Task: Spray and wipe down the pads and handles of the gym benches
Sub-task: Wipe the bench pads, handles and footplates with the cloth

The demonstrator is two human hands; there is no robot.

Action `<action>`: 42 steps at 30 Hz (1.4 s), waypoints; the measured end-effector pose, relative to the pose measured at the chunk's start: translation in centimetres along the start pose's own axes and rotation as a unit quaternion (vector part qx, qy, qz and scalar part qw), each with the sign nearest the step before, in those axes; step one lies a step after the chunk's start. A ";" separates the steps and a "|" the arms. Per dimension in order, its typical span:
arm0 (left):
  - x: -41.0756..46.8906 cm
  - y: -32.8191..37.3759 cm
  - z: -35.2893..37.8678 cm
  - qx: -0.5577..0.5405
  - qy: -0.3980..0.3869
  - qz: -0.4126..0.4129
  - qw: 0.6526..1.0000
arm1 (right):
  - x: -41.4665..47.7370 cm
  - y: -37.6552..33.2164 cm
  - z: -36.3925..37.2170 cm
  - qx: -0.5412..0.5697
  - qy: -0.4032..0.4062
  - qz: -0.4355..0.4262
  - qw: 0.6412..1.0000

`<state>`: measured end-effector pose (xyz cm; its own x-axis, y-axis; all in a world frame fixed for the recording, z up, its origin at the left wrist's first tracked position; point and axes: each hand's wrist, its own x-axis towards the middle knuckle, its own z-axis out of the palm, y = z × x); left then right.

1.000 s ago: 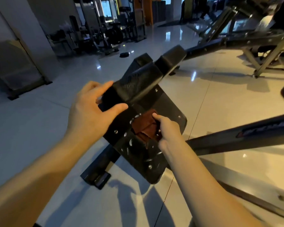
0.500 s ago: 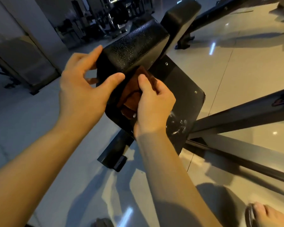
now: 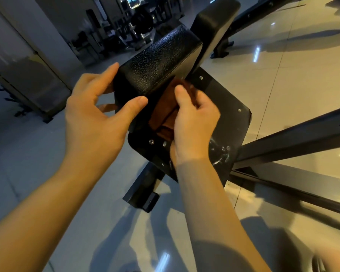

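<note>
At 12 o'clock from centre: black textured pad [image 3: 161, 61]; second pad [image 3: 214, 22] behind it at 1 o'clock. At 9 o'clock of near pad's end: left hand [image 3: 94, 118], thumb and fingers clamped round that end. Under pad's lower edge, against black plate [image 3: 228, 118]: brown cloth [image 3: 165, 107]. At 4 o'clock of cloth: right hand [image 3: 192, 130], thumb and curled fingers pinching it. On plate, 4 o'clock of right hand: wet streaks [image 3: 222, 152]. Beneath all: glossy tiled floor [image 3: 283, 65]
</note>
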<state>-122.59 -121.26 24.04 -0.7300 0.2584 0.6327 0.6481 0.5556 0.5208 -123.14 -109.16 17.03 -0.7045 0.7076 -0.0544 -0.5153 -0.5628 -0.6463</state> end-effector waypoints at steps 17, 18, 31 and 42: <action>-0.1 0.6 0.3 -0.018 0.009 -0.024 1.000 | -1.4 3.9 -0.2 -0.130 -0.064 0.126 0.981; -0.1 0.6 0.3 -0.018 0.007 -0.025 0.999 | -1.4 4.2 -0.3 -0.133 -0.061 0.140 0.979; -0.1 0.2 0.2 -0.019 -0.002 -0.014 1.000 | 1.8 5.1 0.0 -0.097 -0.011 0.190 0.977; -0.3 0.0 0.3 -0.021 0.005 -0.001 1.000 | 2.0 5.7 0.5 -0.081 -0.017 0.222 0.972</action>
<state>-122.44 -121.07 23.66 -0.7294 0.2492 0.6370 0.6552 0.5220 0.5460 -127.77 -111.17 13.61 -0.8573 0.3940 -0.3313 -0.0757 -0.7330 -0.6760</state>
